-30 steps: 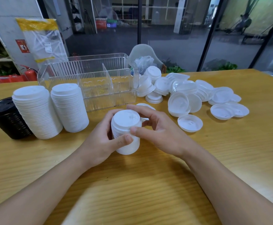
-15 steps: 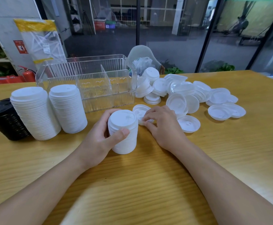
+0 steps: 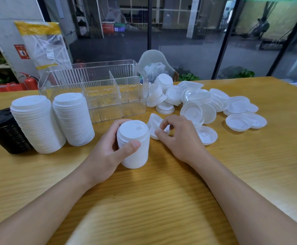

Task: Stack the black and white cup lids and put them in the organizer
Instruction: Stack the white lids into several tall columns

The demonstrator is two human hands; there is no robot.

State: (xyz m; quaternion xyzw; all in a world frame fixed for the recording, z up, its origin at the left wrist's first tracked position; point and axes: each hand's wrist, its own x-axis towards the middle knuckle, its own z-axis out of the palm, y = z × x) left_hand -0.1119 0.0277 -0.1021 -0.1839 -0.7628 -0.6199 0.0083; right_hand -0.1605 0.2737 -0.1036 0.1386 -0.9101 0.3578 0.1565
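Stack in hand: left hand (image 3: 107,152) wraps a short white stack (image 3: 134,144) standing upright on the table (image 3: 250,174), thumb across the near side, fingers round the far side.
Loose lid: right hand (image 3: 181,138) pinches a single white lid (image 3: 154,124), tipped up on edge, its lower rim at or near the tabletop; cannot tell if it is fully lifted.
Key relation: lid sits just beside the stack, to its right and slightly beyond; stack's axis is vertical, lid's face is tilted toward it.
Nearer hand: right hand has the lid already; left only steadies.
Next move, as judged: level the lid, carry it left over the stack top, press down to nest.
Supply: loose white lids (image 3: 214,103) lie scattered to the right, well within the right hand's reach.
Finished piles: two tall white stacks (image 3: 56,121) and a black stack (image 3: 4,131) stand to the left.
Organizer (image 3: 98,92): clear, divided, beyond the hands; no lids seen inside.
Risk: short stack could tip if pressed off-centre.
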